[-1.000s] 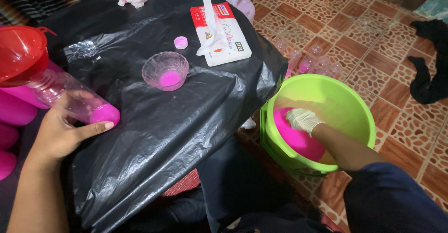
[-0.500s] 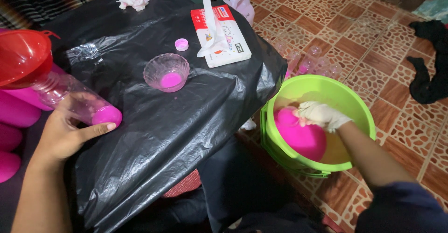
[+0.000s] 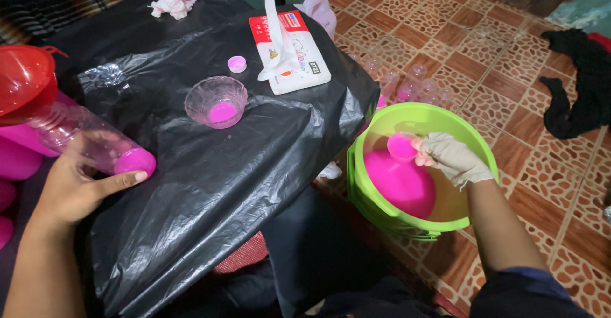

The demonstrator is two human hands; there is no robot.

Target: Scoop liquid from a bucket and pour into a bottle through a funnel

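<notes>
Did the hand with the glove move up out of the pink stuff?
Yes. The gloved right hand rose from the pink liquid toward the green bucket rim, lifting a small cup.

Home: tiled floor (image 3: 509,101), strewn clothes (image 3: 582,82)

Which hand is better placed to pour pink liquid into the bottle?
Right. The right hand holds a filled cup above the bucket; the left hand steadies the tilted bottle.
</notes>
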